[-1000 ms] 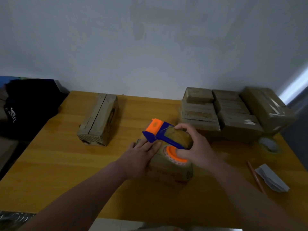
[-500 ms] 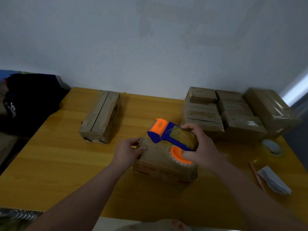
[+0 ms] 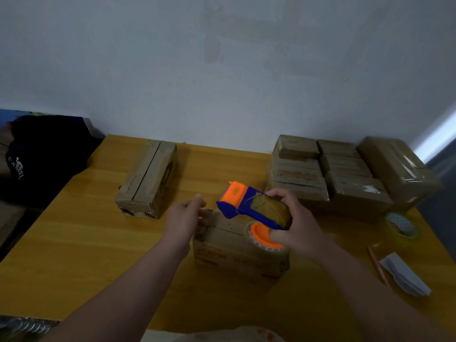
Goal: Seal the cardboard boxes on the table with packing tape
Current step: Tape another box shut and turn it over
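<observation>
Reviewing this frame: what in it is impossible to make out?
1. Head view: top seam of the box, mostly hidden by the dispenser and right hand.
2. Head view: whether the left hand touches the box; its fingertips are blurred.
3. Head view: red print on the box front, too blurred to read.
4. Head view: shiny object at the bottom-left corner, cut off by the edge.

It looked like a small packing room. A yellow wooden table [image 3: 74, 243] stood against a bare pale wall [image 3: 222, 70]. A pile of brown cardboard boxes wrapped in shiny tape [image 3: 345, 174] sat at the back right, and one more brown cardboard box [image 3: 148, 181] sat at the back left. A blue and orange plastic tape gun [image 3: 246, 203] and a spare roll of clear tape [image 3: 401, 224] were there too.
</observation>
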